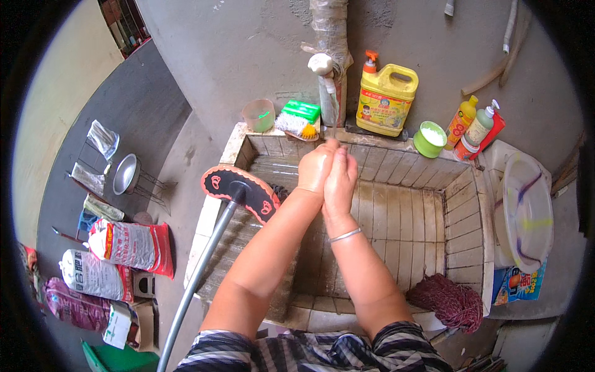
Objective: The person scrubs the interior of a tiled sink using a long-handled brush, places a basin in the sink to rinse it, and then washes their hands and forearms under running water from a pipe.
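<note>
My left hand and my right hand are pressed palm to palm under the tap. A thin stream of water falls onto the fingertips, and both hands look wet. Anything between the palms is hidden. Below them lies a tiled sink, with a ridged washing slab along its left side. A flat mop head, black with a pink scalloped border, rests over the slab close to my left forearm. Its grey metal pole slants down to the left.
On the back ledge stand a plastic cup, scrub brush, green soap box, yellow detergent jug, green bowl and several bottles. A maroon string mop hangs over the front right corner; a plastic basin leans at right.
</note>
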Demonstrator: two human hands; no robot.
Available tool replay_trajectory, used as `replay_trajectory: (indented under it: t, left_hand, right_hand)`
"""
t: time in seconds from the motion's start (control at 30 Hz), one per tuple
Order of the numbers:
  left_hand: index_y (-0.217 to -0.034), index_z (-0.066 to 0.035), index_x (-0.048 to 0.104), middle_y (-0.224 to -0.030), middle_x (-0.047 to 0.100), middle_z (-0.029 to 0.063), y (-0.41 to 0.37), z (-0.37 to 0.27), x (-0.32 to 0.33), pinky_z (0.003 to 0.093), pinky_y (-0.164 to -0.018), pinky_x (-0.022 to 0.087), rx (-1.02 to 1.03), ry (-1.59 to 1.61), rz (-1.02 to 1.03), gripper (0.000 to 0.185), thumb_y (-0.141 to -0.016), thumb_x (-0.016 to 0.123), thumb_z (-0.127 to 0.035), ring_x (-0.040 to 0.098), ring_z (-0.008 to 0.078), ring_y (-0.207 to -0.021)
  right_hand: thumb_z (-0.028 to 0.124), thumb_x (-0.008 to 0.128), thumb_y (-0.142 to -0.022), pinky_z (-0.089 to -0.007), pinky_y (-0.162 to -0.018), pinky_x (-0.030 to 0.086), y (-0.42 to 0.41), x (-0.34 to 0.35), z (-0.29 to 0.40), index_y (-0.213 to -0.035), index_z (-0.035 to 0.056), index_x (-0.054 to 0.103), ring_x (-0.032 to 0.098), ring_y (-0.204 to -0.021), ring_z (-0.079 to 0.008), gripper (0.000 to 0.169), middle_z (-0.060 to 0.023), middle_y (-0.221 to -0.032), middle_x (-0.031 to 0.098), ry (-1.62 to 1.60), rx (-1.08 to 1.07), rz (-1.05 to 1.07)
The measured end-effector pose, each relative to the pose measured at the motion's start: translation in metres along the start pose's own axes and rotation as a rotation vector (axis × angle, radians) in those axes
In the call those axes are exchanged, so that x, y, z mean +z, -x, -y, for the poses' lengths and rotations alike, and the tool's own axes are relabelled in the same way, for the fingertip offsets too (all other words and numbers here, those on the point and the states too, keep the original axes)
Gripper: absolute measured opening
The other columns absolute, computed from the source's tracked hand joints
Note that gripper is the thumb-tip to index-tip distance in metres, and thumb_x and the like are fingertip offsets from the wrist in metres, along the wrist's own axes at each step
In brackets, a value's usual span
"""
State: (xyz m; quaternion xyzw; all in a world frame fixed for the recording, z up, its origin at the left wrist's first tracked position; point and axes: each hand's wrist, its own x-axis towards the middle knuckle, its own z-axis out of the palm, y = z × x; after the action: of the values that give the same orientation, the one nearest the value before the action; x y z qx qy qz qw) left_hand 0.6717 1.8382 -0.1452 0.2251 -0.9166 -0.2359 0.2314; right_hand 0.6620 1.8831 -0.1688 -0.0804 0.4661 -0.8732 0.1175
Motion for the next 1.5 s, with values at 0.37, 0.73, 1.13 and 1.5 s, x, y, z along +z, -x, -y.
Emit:
replay_trajectory:
  t: [0.37,0.73,1.13,1.5]
  left_hand:
    - [-0.108,-0.002,0.046,-0.094,0.053,0.0217,0.051,-0.014,0.002,0.0392,-0.071,0.047,0.024,2.335,0.612,0.069,-0.073,0.042,-0.061,0.053,0.0286,-0.089]
    - [-0.097,0.002,0.049,-0.083,0.057,0.0134,0.124,-0.034,0.058,0.0329,-0.068,0.047,-0.844,1.668,0.353,0.048,-0.07,0.063,-0.035,0.056,0.0219,-0.073]
    - [-0.099,-0.004,0.049,-0.086,0.056,0.0138,0.087,-0.006,0.057,0.0359,-0.066,0.048,-0.619,1.907,0.268,0.047,-0.072,0.058,-0.041,0.057,0.024,-0.073]
    - [-0.095,-0.006,0.049,-0.077,0.054,0.0065,0.055,0.052,0.055,0.0367,-0.068,0.046,-0.252,0.784,-0.151,0.027,-0.08,0.044,-0.029,0.055,0.0187,-0.071]
  right_hand:
    - [0.04,0.038,-0.085,-0.0284,-0.061,0.048,0.0,-0.008,0.031,-0.098,-0.0019,0.046,0.054,-0.07,-0.0195,0.045,-0.0182,-0.093,0.054,-0.96,0.547,0.244]
    - [0.015,0.045,-0.083,-0.0272,-0.05,0.047,-0.049,-0.061,-0.042,-0.093,0.003,0.049,0.052,-0.059,-0.0146,0.016,-0.0089,-0.077,0.055,0.192,0.268,0.051]
    - [0.011,0.055,-0.075,-0.0318,-0.069,0.048,-0.032,-0.042,-0.037,-0.083,0.0018,0.051,0.055,-0.073,-0.019,0.013,-0.009,-0.08,0.056,-0.725,0.593,0.024]
    - [0.018,0.053,-0.07,-0.0485,-0.096,0.017,0.055,-0.035,0.013,-0.091,0.0158,0.061,0.031,-0.114,-0.0335,0.023,-0.0117,-0.119,0.042,1.028,-0.818,0.684]
